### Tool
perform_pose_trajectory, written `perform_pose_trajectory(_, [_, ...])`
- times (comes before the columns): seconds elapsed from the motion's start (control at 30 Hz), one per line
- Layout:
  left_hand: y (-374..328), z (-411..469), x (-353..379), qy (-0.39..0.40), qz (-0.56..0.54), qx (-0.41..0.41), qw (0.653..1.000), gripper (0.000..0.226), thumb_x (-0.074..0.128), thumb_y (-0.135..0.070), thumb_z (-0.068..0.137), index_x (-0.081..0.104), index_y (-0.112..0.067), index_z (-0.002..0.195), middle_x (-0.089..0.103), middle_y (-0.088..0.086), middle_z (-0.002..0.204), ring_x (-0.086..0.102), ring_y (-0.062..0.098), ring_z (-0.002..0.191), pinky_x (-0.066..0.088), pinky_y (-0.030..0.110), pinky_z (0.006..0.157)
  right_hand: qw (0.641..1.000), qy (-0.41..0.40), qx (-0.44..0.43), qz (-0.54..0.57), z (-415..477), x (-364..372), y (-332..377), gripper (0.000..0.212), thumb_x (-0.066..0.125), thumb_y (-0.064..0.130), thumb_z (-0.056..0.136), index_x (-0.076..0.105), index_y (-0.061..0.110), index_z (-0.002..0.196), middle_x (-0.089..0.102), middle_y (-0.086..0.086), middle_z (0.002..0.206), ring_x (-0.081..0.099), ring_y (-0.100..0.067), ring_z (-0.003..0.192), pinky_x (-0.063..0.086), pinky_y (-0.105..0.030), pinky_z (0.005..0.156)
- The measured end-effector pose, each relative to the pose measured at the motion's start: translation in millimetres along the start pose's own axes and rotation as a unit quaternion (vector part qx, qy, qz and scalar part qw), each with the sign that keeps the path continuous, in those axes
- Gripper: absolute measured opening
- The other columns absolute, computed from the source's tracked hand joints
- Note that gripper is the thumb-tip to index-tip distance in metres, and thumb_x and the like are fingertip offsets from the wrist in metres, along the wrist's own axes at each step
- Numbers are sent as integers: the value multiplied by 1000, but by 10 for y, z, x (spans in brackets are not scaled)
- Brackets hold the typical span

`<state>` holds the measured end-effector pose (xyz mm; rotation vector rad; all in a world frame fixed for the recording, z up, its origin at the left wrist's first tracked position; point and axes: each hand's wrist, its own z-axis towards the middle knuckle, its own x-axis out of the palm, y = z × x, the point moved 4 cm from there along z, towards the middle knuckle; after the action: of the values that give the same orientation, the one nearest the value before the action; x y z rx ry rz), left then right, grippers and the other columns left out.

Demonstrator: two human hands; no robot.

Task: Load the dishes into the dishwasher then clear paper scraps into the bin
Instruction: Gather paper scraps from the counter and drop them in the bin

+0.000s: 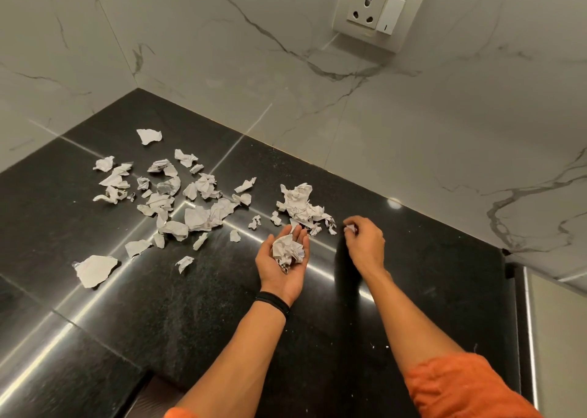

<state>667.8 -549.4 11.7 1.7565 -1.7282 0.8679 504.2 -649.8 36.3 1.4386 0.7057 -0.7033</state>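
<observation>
Several torn and crumpled white paper scraps [178, 195] lie scattered on the black stone counter [222, 306]. A larger crumpled piece [300, 203] lies just beyond my hands. My left hand [282, 265] is palm up over the counter, its fingers cupped around a wad of crumpled scraps [287, 251]. My right hand [363, 244] is palm down to the right of it and pinches a small scrap [350, 228] at its fingertips. No dishwasher, dishes or bin are in view.
White marble walls [413, 125] meet in a corner behind the counter. A wall socket with a switch [376, 12] sits high on the right wall. The counter ends at the right at a dark edge [516, 290], and a gap opens at the front [152, 392].
</observation>
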Motion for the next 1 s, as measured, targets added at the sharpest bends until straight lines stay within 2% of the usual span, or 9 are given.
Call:
perform_pose_trajectory(0.1, [54,33,-4,-17,16,5,1000,42,45,-30,104,64,0,126,65,23,130,64,34,117,48,43,107,993,-31,3,114,-249,-182,175,21,64,13,97,70,22,115,70,3,101,64,-7,85,55,-25,80])
perform_pose_trajectory(0.2, [135,40,1,-11,42,5,999,44,43,-31,104,61,-2,132,64,22,132,65,32,117,49,43,106,975,14,-66,214,-572,-268,563,25,70,11,93,68,24,114,68,9,96,64,-5,83,53,-18,72])
perform_pose_trajectory(0.3, [190,35,13,9,69,-1,998,50,43,-36,101,60,-5,136,60,23,138,58,37,128,42,49,113,961,94,-125,230,-797,-204,818,33,75,12,90,66,24,120,72,12,101,68,-6,91,56,-22,78])
perform_pose_trajectory(0.47, [134,38,-10,10,85,-2,996,53,43,-39,100,59,-7,140,60,22,138,57,38,130,39,52,115,948,135,-100,269,-864,-95,798,37,81,15,86,67,34,115,75,11,101,71,-8,99,59,-32,86])
perform_pose_trajectory(0.57, [98,-12,28,6,92,5,996,48,43,-38,102,63,-9,134,71,20,114,66,38,111,49,53,104,951,150,-107,249,-892,-61,808,40,86,18,81,69,31,115,73,18,105,69,-5,98,58,-28,84])
perform_pose_trajectory(0.7, [98,-83,75,17,74,-8,997,46,41,-38,103,64,-10,131,74,17,98,74,32,82,61,43,67,950,154,-142,233,-896,-67,851,44,90,23,77,70,32,115,71,19,108,68,-7,92,58,-25,79])
perform_pose_trajectory(0.8, [137,-104,88,23,72,-21,997,46,40,-40,103,67,-11,126,75,17,106,74,34,87,59,44,69,947,172,-180,202,-900,-94,869,32,79,37,88,70,29,118,72,17,111,71,-8,96,59,-29,80])
perform_pose_trajectory(0.9, [169,-95,80,28,40,-26,998,47,40,-39,103,66,-10,128,73,19,114,73,34,98,55,47,82,953,116,-207,186,-848,-136,846,22,67,43,96,73,30,113,72,19,108,69,-8,95,57,-29,79])
perform_pose_trajectory(1.0, [169,-102,81,29,0,-30,999,47,39,-36,105,61,-7,134,68,19,127,71,30,108,54,40,93,963,-3,-109,248,-652,-178,671,11,68,28,99,75,23,104,74,11,93,68,-7,85,54,-27,73])
